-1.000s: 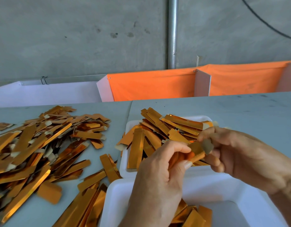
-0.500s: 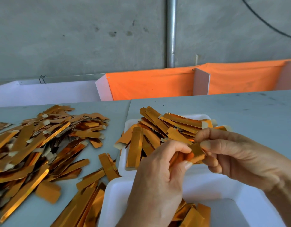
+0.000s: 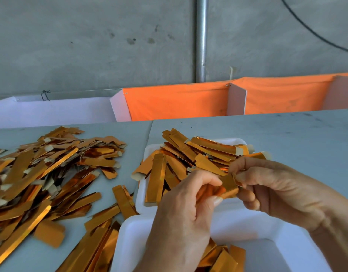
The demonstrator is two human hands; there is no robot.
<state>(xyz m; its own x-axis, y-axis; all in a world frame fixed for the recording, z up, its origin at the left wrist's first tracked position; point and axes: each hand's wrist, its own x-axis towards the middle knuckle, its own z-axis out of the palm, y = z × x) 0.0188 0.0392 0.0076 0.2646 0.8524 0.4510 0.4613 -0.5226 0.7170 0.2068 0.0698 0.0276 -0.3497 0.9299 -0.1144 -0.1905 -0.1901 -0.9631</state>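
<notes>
Far left: a loose heap of gold foil-faced card strips (image 3: 51,173) lies spread over the grey table (image 3: 287,130), several showing pale unfaced tabs at the ends. Centre: a far white tray (image 3: 141,201) carries a further stack of the same strips. A near white tray (image 3: 128,232) below it holds a few more at the bottom of the view. Above the near tray, the left hand (image 3: 181,218) has thumb and curled fingers closed round one end of a single folded strip (image 3: 229,186); the part inside the fist is hidden. To the right, the right hand (image 3: 277,191) pinches the other end of that strip between thumb and forefinger. The folded strip is thus held in the air between both hands, touching neither tray, roughly over the near edge of the far tray. Assessment: the piece looks very light, thin and creased, fairly stiff along its length but quick to buckle or crush. The foil face is likely slick and will mark. Hold is best taken at the ends or on the pale tab, with a light pinch, not across the middle.
</notes>
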